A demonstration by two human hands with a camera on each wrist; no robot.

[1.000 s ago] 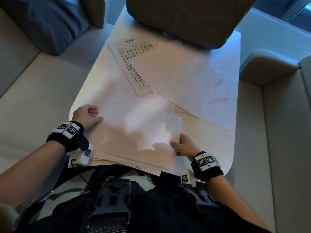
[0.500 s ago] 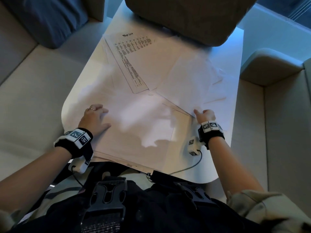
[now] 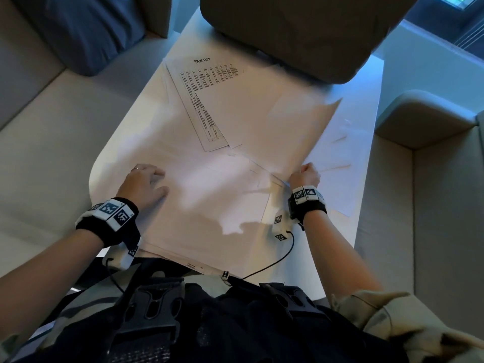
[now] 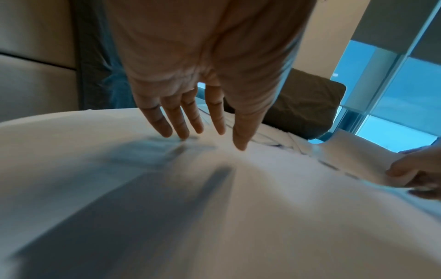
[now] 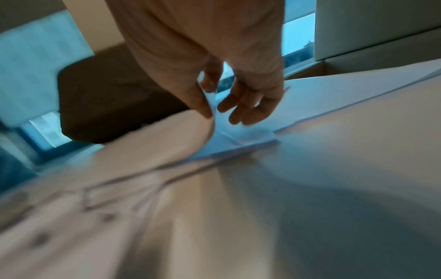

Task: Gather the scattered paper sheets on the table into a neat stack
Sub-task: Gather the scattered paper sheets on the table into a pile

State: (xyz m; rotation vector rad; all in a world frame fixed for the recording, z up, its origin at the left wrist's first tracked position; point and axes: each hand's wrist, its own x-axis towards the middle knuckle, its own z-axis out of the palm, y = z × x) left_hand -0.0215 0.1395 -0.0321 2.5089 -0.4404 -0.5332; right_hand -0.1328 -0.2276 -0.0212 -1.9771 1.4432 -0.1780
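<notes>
White paper sheets lie spread over the white table. A rough stack sits at the near edge, and my left hand rests flat on it with straight fingers. My right hand pinches the near corner of a large blank sheet between thumb and forefinger and lifts it off the table. A printed sheet with a table of text lies further back, partly covered. More blank sheets lie to the right.
A brown cushion overhangs the table's far end. A grey-blue pillow lies on the beige sofa at the far left. Sofa seats flank the table on both sides. A black cable runs across the near edge.
My right hand went from the stack's near right corner out to the right sheet and now lifts its corner. My left hand opened and slid flat onto the stack.
</notes>
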